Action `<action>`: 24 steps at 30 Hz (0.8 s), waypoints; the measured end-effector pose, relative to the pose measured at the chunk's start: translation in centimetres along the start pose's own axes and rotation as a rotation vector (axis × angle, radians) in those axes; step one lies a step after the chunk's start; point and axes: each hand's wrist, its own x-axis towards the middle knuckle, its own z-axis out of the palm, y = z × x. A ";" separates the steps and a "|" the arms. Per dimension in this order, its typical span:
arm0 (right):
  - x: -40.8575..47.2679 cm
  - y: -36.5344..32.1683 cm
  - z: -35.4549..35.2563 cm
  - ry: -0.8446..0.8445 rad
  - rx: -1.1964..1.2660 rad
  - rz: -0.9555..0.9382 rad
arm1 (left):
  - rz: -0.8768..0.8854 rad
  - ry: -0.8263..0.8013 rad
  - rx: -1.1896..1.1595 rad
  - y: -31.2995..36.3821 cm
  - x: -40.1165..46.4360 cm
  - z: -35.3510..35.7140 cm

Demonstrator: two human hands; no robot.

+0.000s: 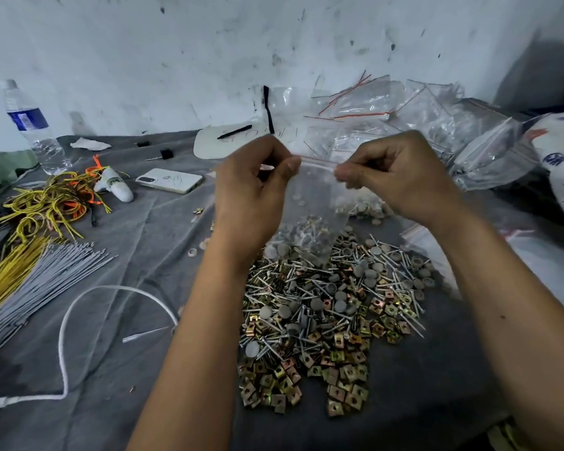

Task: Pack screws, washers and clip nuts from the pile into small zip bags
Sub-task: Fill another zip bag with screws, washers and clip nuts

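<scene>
A small clear plastic zip bag with a red seal line [310, 203], some hardware in its bottom, hangs above the mixed pile of silver screws, grey washers and brass-coloured clip nuts [326, 314], its top edge pinched between left hand [254, 193] and right hand [394, 180].
</scene>
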 end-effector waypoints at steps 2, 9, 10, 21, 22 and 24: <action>0.1 0.4 -1.5 0.051 -0.035 -0.010 | 0.039 0.006 0.013 0.7 0.8 1.2; 0.9 2.2 -7.0 0.123 -0.118 0.078 | 0.004 0.002 -0.119 1.6 3.2 6.9; 1.1 2.4 -7.7 0.122 -0.134 0.084 | -0.006 0.000 -0.129 1.6 3.6 7.6; 7.2 14.1 -8.9 0.136 -0.484 0.348 | -0.154 -0.057 0.469 -2.5 7.0 17.9; 6.6 15.2 -8.4 0.124 -0.527 0.372 | -0.077 -0.142 0.516 -2.7 5.9 18.9; 4.9 16.8 -7.2 0.043 -0.644 0.396 | 0.005 -0.399 0.600 -3.7 4.0 21.0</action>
